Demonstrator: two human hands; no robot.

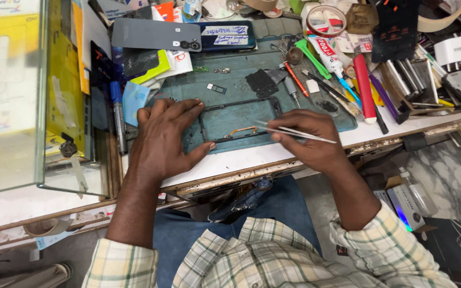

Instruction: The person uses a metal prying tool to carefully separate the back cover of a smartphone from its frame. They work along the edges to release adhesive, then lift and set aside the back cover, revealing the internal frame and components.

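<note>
Plainly, at the far left a glass display case (12,96) stands at the desk (252,157) edge, clear of the work. Next to it a blue marker (117,109) lies just off the green work mat (230,80).

The left hand (161,138) lies palm down on the left end of the phone frame (238,120), fingers (180,109) spread, thumb stretched along the frame's near rail; judged, it pins the frame flat so it cannot slide under the tool. The wrist is level and the forearm runs straight back to the body.

The frame sits on the mat's near part, between both hands, with a copper-coloured strip (243,129) along its lower edge.

The right hand (308,138) pinches metal tweezers (294,132) between thumb and forefinger, the other fingers curled beneath. The tips point left at the copper strip; actual contact cannot be told. The hand hovers low beside the frame's right end.

Further right, screwdrivers (294,80), a glue tube (326,56) and a red tool (365,90) lie within reach.
</note>
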